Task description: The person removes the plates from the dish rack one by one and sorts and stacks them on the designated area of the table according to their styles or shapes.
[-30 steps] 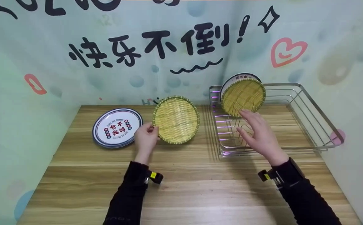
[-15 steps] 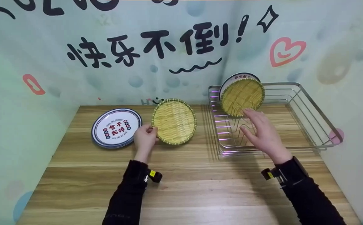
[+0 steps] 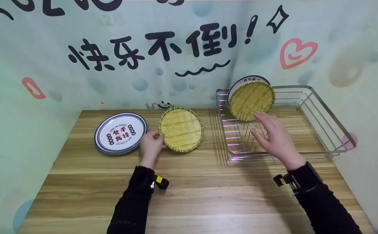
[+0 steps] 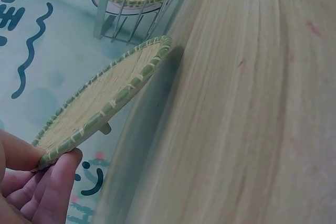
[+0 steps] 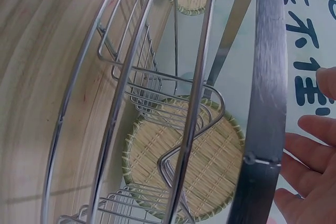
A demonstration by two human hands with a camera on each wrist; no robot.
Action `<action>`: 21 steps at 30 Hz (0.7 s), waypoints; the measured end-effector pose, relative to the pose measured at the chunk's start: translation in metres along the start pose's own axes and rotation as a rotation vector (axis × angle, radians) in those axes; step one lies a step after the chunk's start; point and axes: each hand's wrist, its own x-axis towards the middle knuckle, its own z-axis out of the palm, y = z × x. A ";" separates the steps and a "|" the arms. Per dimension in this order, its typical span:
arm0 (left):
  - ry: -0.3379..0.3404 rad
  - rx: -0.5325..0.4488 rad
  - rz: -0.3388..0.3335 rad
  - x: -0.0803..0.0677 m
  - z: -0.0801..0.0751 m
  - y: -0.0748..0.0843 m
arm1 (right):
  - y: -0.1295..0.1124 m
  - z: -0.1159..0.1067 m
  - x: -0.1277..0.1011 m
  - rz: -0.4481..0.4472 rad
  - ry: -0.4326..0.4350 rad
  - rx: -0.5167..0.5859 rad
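Observation:
With its thumb and fingertips, my left hand (image 3: 152,145) pinches the left rim of a round woven bamboo tray (image 3: 181,130). In the left wrist view this tray (image 4: 105,93) slants over the table, its green-bound rim facing the camera and a small peg showing underneath. My right hand (image 3: 278,141) is over the wire dish rack (image 3: 327,112), fingers extended and thumb apart, holding nothing. Its fingertips overlap the lower edge of a second bamboo tray (image 3: 252,101), which stands upright in the rack. Behind that one, a white plate (image 3: 250,78) with a dark rim is partly hidden.
Stacked white plates (image 3: 106,130) with blue rims and red lettering lie left of my left hand. A printed cloth backdrop (image 3: 127,84) rises behind the wooden table (image 3: 202,201). Wire dividers (image 5: 173,166) stand inside the rack in the right wrist view.
The bamboo tray in my left hand has come down a little and toward me, its top edge lower. My right hand has shifted slightly right. The rack and plates stay put.

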 end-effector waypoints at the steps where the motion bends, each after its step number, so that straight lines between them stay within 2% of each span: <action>1: -0.002 -0.007 -0.006 0.000 0.000 -0.001 | 0.000 0.000 0.000 -0.001 0.001 -0.001; 12: -0.036 -0.061 -0.070 0.003 0.000 -0.005 | -0.002 -0.001 0.001 -0.013 -0.001 -0.005; 21: -0.028 -0.077 -0.100 0.004 0.001 -0.006 | -0.004 -0.007 0.006 -0.015 -0.014 -0.005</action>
